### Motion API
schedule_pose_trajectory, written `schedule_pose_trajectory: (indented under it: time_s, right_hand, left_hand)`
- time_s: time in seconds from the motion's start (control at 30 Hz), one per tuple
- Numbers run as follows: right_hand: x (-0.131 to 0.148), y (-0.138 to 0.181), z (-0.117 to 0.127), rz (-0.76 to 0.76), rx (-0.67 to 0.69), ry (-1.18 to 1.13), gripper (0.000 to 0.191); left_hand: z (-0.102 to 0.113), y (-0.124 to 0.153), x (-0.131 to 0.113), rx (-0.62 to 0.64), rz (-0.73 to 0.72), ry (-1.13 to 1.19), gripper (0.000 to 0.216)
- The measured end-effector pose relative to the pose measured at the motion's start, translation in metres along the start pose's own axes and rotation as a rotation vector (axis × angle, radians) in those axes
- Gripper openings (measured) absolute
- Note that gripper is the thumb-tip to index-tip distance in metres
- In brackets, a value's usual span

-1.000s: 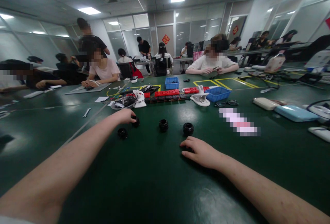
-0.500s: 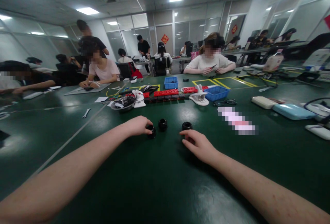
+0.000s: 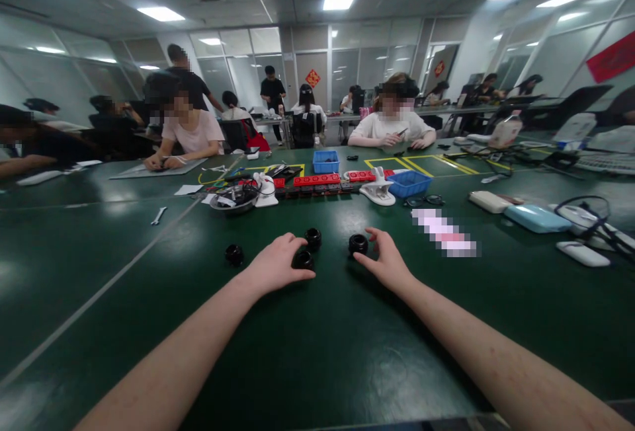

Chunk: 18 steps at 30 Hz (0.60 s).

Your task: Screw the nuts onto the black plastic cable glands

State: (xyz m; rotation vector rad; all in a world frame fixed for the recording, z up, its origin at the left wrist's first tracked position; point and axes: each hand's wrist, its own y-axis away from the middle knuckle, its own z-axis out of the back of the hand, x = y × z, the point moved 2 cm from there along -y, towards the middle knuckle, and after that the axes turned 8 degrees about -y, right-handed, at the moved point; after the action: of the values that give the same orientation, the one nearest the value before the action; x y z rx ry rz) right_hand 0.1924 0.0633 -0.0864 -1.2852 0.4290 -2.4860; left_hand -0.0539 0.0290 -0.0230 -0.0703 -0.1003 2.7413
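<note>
Several small black ring-shaped parts lie on the dark green table (image 3: pixel 307 352). My left hand (image 3: pixel 275 264) curls round one black ring (image 3: pixel 303 259), thumb and fingers on either side of it. Just beyond it sits another ring (image 3: pixel 313 238). My right hand (image 3: pixel 384 260) has its thumb and forefinger at a third ring (image 3: pixel 358 244), touching or nearly touching its right side. A further ring (image 3: pixel 234 254) lies alone to the left of my left hand.
Farther up the table stand a metal bowl (image 3: pixel 234 198), red and black blocks (image 3: pixel 317 180), two blue bins (image 3: pixel 409 183), white clamps (image 3: pixel 378 192), a light blue case (image 3: pixel 537 217) and cables at the right. People sit around the far side and left edge.
My left hand drew a ring from the far left toward the middle, beside the others. My right hand rose from the table and reached up to the right-hand ring. The camera tilted slightly.
</note>
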Motion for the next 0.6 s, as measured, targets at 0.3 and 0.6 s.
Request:
schedule_pose_trajectory:
  time_s: [0.3, 0.6]
  right_hand:
    - [-0.010, -0.013, -0.013, -0.080, 0.100, 0.065, 0.056]
    - [-0.009, -0.034, -0.026, -0.102, 0.185, 0.096, 0.044]
  left_hand:
    - [-0.033, -0.022, 0.001, -0.269, -0.079, 0.088, 0.074]
    - [-0.044, -0.037, -0.007, -0.287, -0.276, 0.156, 0.047]
